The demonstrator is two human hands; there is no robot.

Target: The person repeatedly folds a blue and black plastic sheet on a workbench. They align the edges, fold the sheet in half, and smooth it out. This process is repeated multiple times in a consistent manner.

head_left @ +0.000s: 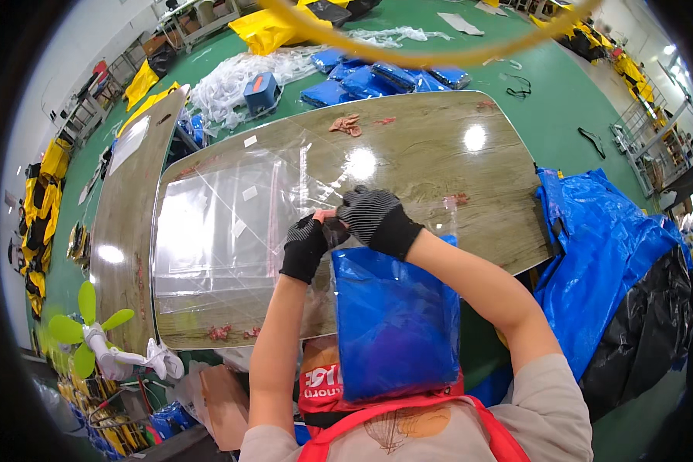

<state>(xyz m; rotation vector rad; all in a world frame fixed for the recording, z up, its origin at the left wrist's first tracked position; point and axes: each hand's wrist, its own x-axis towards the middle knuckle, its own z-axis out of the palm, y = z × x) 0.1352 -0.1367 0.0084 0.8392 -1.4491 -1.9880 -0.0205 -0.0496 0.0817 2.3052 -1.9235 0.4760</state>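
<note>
Some white lettering (323,376) marks the red apron (316,396) below the bench (500,212), whose wood-grain top stands above green floor (516,100). Clear bags (215,231) cover the bench's left part. The left hand (306,246) and right hand (377,221) meet above the bench, fingers (353,206) curled; what they pinch I cannot tell. The bagged blue packet (396,323) overlaps the bench's near edge, below them.

The camera sits on the person's head. It looks down and ahead. It sees very wide, so straight edges bend. The shirt (366,444) is very close, at 6 o'clock. The left hand (306,248) and right hand (377,221) are in the middle. The floor (416,15) goes far toward 12 o'clock.
</note>
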